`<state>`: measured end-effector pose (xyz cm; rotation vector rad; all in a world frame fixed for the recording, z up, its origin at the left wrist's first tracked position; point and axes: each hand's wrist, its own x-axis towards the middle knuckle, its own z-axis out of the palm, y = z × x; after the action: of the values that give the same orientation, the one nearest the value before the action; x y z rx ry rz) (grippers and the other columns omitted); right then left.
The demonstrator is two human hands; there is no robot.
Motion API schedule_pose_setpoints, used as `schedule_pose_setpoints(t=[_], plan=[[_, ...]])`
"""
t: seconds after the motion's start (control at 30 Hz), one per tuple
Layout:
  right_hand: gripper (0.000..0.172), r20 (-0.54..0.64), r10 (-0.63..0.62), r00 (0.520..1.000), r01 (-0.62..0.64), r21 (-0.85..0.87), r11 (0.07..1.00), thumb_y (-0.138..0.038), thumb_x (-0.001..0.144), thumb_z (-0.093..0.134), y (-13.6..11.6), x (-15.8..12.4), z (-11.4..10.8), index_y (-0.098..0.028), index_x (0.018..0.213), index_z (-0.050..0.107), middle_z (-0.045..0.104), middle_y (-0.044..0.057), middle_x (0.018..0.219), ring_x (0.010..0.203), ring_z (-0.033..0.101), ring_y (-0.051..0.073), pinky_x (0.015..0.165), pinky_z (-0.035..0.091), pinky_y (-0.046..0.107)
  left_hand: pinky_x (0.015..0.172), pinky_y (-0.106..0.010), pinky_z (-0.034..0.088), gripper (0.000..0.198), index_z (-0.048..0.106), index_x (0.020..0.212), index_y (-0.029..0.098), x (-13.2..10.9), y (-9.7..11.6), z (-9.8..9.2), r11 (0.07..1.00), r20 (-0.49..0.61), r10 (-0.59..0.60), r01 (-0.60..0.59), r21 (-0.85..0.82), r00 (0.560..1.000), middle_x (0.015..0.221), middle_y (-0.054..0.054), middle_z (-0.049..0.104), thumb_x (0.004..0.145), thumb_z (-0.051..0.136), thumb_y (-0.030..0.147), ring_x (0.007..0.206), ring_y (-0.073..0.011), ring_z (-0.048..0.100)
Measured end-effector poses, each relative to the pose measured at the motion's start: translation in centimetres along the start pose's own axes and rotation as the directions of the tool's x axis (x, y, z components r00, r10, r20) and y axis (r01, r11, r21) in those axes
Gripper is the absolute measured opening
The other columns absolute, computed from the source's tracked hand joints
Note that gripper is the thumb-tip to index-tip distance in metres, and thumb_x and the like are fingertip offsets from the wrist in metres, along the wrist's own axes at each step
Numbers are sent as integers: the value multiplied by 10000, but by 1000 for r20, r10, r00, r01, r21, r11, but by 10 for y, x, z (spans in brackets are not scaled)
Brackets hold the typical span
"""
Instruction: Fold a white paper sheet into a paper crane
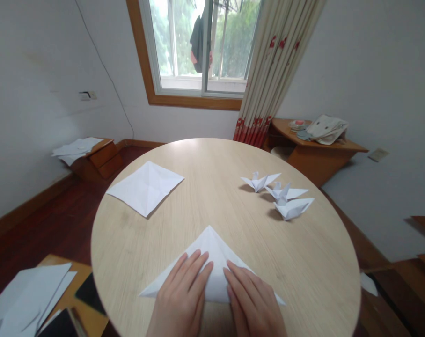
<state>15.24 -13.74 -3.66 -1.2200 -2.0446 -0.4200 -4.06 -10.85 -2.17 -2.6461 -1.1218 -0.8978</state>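
Observation:
A white sheet of paper folded into a triangle (214, 276) lies near the front of the round table, its peak pointing away from me. My left hand (184, 285) rests flat on its left half, fingers stretched out. On the right half lies my right hand (249, 292), also flat with fingers extended. A bare strip of the paper shows between the hands, and both side corners stick out past them. The palms hide part of the lower folded edge.
A creased square sheet (145, 189) lies at the table's left. Three folded paper cranes (291, 208) stand at the right. The round table (205, 159) has stacked papers (30, 295) beside it at lower left. A wooden desk (318, 140) holding a cloth bag stands behind right.

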Motion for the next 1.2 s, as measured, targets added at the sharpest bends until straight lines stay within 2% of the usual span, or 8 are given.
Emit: schedule_pose_setpoints(t=[0.37,0.47,0.53,0.7,0.83,0.93,1.1,1.2], plan=[[359,72,-33,997,37,-49,998,-107,891,398,-7,-8,14,-111,1149,648,706,107,1142,1019,684,206,766,559,290,965,-390,530,369,523,1309,115,-17,1,24,993,104,10,-21,112,995,1352,-118,568,981,369,181,1247,-241,538],[367,80,-30,996,36,-79,996,-137,925,386,-8,-15,22,-110,1209,617,684,105,1189,1082,655,206,815,553,296,968,-390,524,387,483,1347,113,-19,-1,29,990,118,4,-20,138,993,1381,-114,541,999,330,183,1276,-232,509],[410,86,-22,996,30,-97,995,-141,940,372,-8,-19,27,-100,1311,542,662,109,1229,1131,628,210,870,541,314,978,-396,513,403,450,1376,113,-20,-2,32,989,135,-9,-11,148,991,1399,-113,523,1006,312,190,1301,-229,480],[588,138,47,989,-29,-131,991,-121,955,299,-11,-26,39,-83,1522,148,568,163,1342,1254,528,259,919,529,399,1003,-443,476,435,404,1415,121,-20,-1,36,978,201,-33,-10,209,979,1445,-102,472,996,300,176,1352,-243,412],[643,178,125,976,-100,-145,984,-113,934,301,-15,-30,45,-91,1531,62,489,197,1410,1330,425,319,946,505,481,977,-517,462,459,442,1394,128,-17,3,35,945,227,-56,-22,325,972,1450,-99,466,961,291,131,1330,-294,432],[645,205,147,968,-116,-155,981,-84,914,295,-16,-31,48,-91,1530,103,481,186,1420,1345,402,320,978,476,498,971,-565,432,485,486,1364,147,-15,7,35,925,245,-86,-14,379,966,1441,-96,480,923,292,99,1323,-325,431],[469,252,124,960,-56,-261,964,-236,985,275,-11,-27,45,-123,1396,470,541,144,1375,1272,504,292,929,514,436,975,-550,399,523,511,1348,170,-14,13,40,901,163,-148,65,428,975,1436,-72,491,870,325,63,1330,-319,409],[461,307,98,947,-9,-278,961,-291,1003,256,-6,-21,38,-157,1324,560,545,112,1373,1248,530,291,919,516,450,984,-521,386,508,511,1348,163,-14,15,44,890,106,-165,102,444,981,1424,-79,503,881,332,74,1318,-307,417]])
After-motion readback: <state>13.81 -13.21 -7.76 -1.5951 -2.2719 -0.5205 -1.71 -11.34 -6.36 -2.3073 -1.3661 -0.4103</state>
